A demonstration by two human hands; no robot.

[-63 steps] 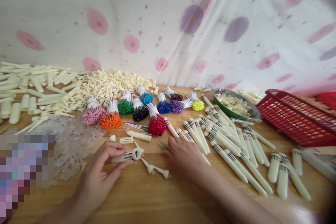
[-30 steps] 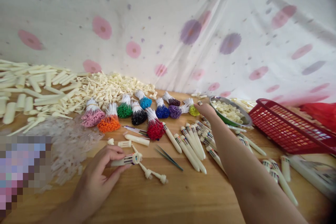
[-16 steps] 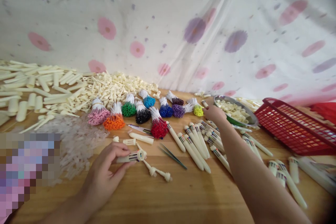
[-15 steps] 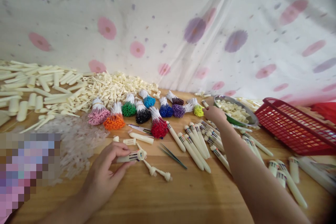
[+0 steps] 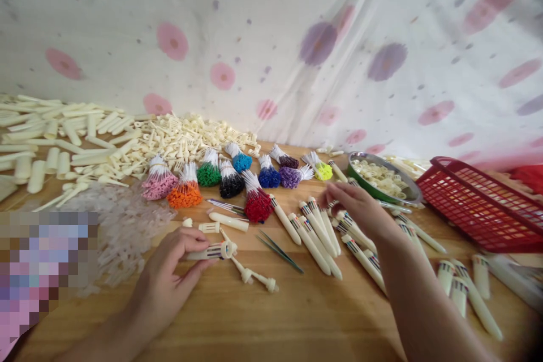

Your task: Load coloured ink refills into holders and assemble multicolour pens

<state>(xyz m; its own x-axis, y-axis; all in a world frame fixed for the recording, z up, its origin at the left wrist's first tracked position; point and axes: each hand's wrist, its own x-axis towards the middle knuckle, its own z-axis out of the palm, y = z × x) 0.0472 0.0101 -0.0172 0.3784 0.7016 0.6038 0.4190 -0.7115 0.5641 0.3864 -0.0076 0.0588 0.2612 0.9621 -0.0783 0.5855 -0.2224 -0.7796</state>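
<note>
My left hand (image 5: 180,263) pinches a multicolour pen barrel (image 5: 214,250) between thumb and fingers, its slotted, coloured end pointing right. Just beyond that end lie several cream plunger-like parts (image 5: 246,276), and a slotted cream sleeve (image 5: 209,227) is close behind. My right hand (image 5: 354,206) hovers over a group of cream multicolour pens (image 5: 311,243), its fingers bent and slightly apart, with nothing visible in them. Tweezers (image 5: 280,250) rest on the wood between my hands. Behind them stand bundles of coloured refills, among them a red bundle (image 5: 257,203) and a yellow bundle (image 5: 324,170).
Cream pen tubes (image 5: 51,130) and small parts (image 5: 186,141) are heaped at back left, with clear plastic pieces (image 5: 119,232) in front. A steel-rimmed bowl (image 5: 382,178) of cream parts and a red basket (image 5: 483,203) stand right. A patterned sheet (image 5: 254,39) hangs behind.
My right hand has drawn back toward me from beside the yellow bundle, leaving a pen lying there. My left hand keeps the pen barrel in nearly the same place.
</note>
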